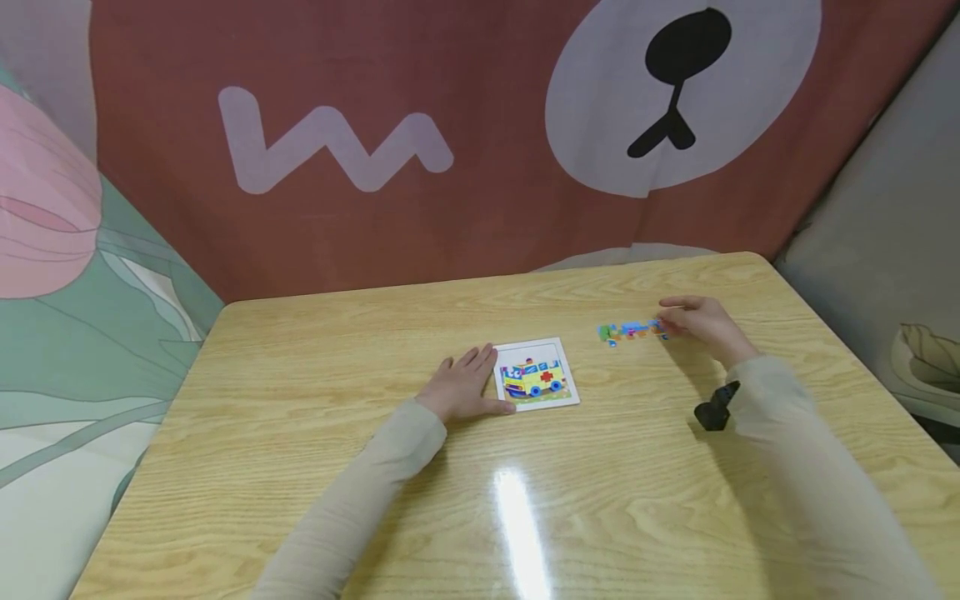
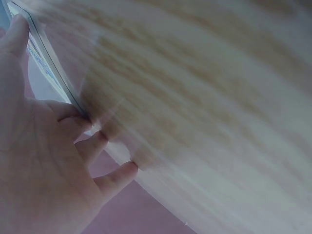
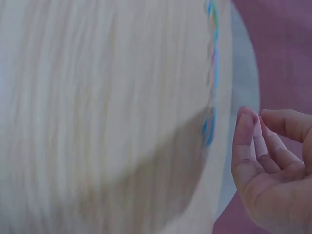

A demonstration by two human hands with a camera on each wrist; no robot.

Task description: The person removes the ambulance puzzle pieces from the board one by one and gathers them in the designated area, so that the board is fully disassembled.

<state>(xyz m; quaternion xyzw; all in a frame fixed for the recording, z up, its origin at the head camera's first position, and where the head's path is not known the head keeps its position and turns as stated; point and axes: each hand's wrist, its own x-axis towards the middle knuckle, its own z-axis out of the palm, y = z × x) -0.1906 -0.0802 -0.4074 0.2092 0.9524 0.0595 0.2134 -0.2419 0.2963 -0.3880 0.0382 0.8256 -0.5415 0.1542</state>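
A white-framed picture puzzle (image 1: 562, 398) showing a yellow ambulance with a red cross lies on the wooden table. My left hand (image 1: 463, 387) rests at its left side, fingers spread, with the thumb at the lower left corner. In the left wrist view the thumb (image 2: 18, 36) touches the frame. Several small colourful puzzle pieces (image 1: 630, 330) lie in a row to the right of the frame. By the right end of that row is my right hand (image 1: 703, 323), raised over the table. Its fingers (image 3: 243, 134) bend loosely towards the thumb, and no piece shows between them.
The wooden table (image 1: 300, 467) has its far edge against a brown cloth (image 1: 495, 225) with a bear's face. Leaf-and-flower-patterned fabric (image 1: 90, 350) hangs at the left. A black device (image 1: 716, 408) sits on the right wrist.
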